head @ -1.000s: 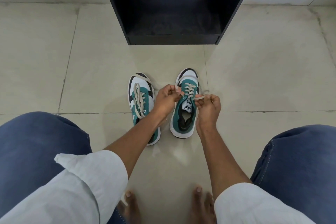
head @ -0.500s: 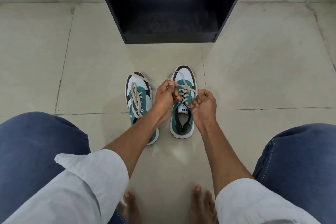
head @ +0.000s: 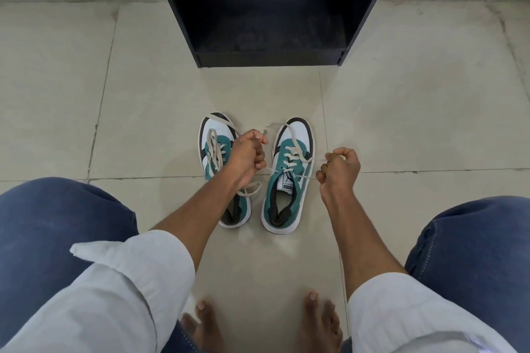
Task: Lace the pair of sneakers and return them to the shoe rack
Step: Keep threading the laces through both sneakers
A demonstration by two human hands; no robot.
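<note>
I see the right sneaker [head: 289, 178] on the floor tiles [head: 401, 123], toe towards the far black shoe rack [head: 269, 8]; my left hand [head: 248, 156] and right hand [head: 339, 170] each pinch an end of its lace [head: 308, 159], pulling outward, I judge to tighten it. Its tongue reads PUMA. The left sneaker [head: 213, 157] sits just beside it, laces loose.
</note>
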